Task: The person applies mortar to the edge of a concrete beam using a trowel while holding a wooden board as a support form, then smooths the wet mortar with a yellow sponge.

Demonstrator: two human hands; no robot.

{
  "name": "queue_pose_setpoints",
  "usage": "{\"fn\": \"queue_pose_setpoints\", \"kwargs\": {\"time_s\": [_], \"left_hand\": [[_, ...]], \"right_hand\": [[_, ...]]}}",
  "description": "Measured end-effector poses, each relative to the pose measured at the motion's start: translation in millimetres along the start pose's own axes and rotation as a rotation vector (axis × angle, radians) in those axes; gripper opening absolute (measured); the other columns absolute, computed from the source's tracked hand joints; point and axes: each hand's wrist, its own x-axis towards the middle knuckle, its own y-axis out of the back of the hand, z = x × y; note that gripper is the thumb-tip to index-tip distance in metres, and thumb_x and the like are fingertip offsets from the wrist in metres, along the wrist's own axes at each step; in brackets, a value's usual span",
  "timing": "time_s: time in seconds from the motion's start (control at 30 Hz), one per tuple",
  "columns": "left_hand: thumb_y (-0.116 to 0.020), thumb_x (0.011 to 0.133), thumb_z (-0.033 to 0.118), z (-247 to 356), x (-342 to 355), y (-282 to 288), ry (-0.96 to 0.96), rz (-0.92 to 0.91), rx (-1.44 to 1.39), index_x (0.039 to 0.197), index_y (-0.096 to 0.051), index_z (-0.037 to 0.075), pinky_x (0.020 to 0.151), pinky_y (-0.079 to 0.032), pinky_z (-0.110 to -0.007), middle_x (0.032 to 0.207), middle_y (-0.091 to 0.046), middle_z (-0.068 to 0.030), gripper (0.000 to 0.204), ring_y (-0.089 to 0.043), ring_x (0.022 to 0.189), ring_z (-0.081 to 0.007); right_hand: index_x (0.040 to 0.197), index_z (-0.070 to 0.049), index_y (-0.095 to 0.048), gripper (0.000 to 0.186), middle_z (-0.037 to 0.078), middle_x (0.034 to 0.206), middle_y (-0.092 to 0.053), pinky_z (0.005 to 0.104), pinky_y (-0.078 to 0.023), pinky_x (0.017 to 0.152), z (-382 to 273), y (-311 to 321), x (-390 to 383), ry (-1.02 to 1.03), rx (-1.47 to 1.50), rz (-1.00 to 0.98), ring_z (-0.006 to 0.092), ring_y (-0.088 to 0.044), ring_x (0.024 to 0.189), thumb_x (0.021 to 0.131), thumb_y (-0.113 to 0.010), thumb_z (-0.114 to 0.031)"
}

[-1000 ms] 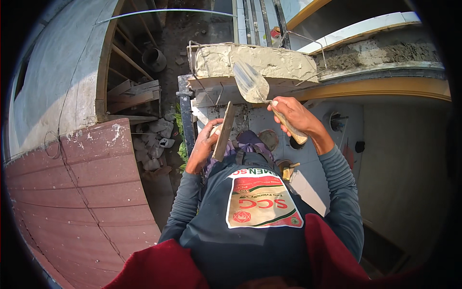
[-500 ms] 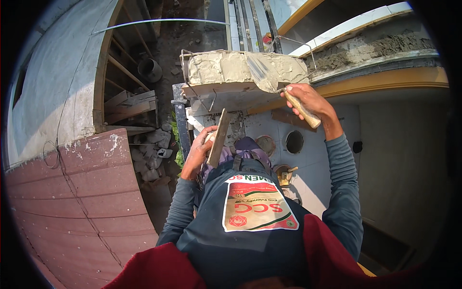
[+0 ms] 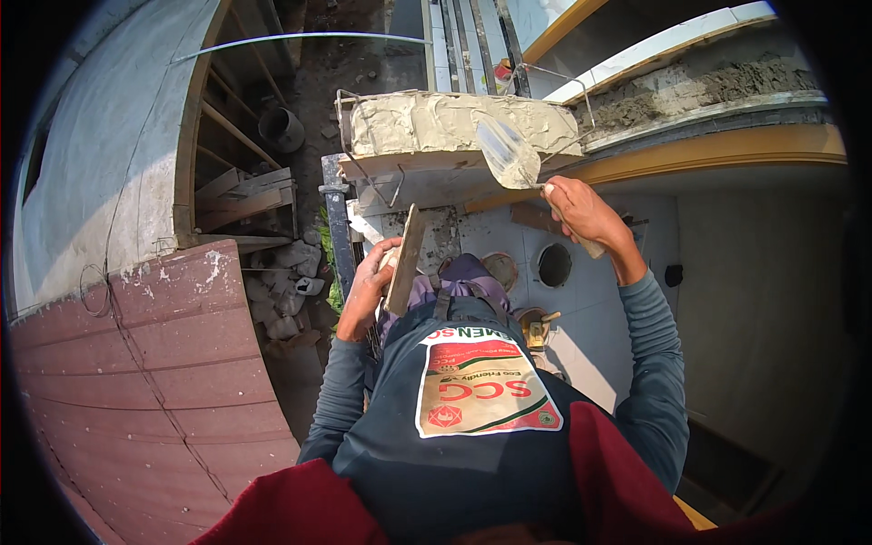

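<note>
R hand (image 3: 581, 216)'s wrapped round the trowel (image 3: 509, 156) handle, prob so its blade reaches over the mortar (image 3: 400, 123), upper ctr of frame, while L hand (image 3: 366, 286)'s clamped behind the board (image 3: 406, 259), edge-up near ctr.

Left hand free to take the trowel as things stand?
Probably not: the left hand is taken up by a flat board, and the right hand grips the trowel.

The head-worn fisheye looks down — from close.
</note>
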Motion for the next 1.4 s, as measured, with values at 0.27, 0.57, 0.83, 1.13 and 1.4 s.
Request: {"fn": "queue_pose_setpoints", "kwargs": {"time_s": [0.27, 0.57, 0.83, 1.13, 1.4], "left_hand": [[-0.05, 0.094, 0.015, -4.7, 0.8, 10.2, -0.037, 0.006, 0.026, 0.134, -0.045, 0.003, 0.079, -0.052, -0.028, 0.11, -0.064, -0.0103, 0.042, -0.066, 0.09, -0.0162], [-0.05, 0.094, 0.015, 1.2, 1.0, 5.4, 0.01, 0.001, 0.015, 0.134, -0.05, 0.005, 0.08, -0.047, -0.025, 0.108, -0.061, -0.0042, 0.04, -0.059, 0.09, -0.0108], [-0.05, 0.095, 0.017, -1.0, 1.0, 2.1, -0.006, 0.011, 0.023, 0.134, -0.05, 0.006, 0.079, -0.046, -0.024, 0.11, -0.06, -0.0036, 0.04, -0.058, 0.091, -0.0105], [-0.052, 0.095, 0.016, -7.7, 3.5, 13.0, -0.031, 0.005, 0.041, 0.134, -0.045, 0.003, 0.08, -0.052, -0.028, 0.109, -0.064, -0.0097, 0.043, -0.065, 0.091, -0.0157], [-0.049, 0.095, 0.016, -5.8, 2.3, 13.0, -0.005, 0.008, 0.069, 0.133, -0.051, 0.008, 0.074, -0.045, -0.023, 0.102, -0.059, -0.0019, 0.039, -0.056, 0.084, -0.009]], "right_hand": [[0.106, 0.001, -0.058, 0.038, 0.002, 0.07, -0.055, 0.0225, -0.044, 0.038, 13.5, 21.4, -12.6, -0.067, 0.536, 0.009, 0.007, -0.05, 0.046, 0.101, -0.044, -0.034], [0.103, 0.0, -0.057, 0.034, 0.002, 0.067, -0.054, 0.0242, -0.043, 0.037, -7.3, 6.4, 17.4, -0.049, 0.489, -0.19, 0.0075, -0.051, 0.046, 0.1, -0.043, -0.031], [0.081, -0.001, -0.046, 0.036, 0.011, 0.06, -0.05, 0.0355, -0.044, 0.04, -8.5, -7.4, 7.2, 0.067, -0.026, 0.082, 0.022, -0.055, 0.044, 0.1, -0.038, -0.03], [0.091, 0.0, -0.053, 0.034, 0.008, 0.065, -0.053, 0.0322, -0.045, 0.038, 5.0, -3.9, 2.4, -0.07, 0.226, 0.203, 0.0162, -0.054, 0.045, 0.1, -0.039, -0.029], [0.103, 0.0, -0.057, 0.033, 0.003, 0.07, -0.055, 0.0246, -0.044, 0.036, -10.4, -4.7, 24.5, -0.079, 0.709, -0.153, 0.0085, -0.051, 0.047, 0.1, -0.043, -0.031]]}}
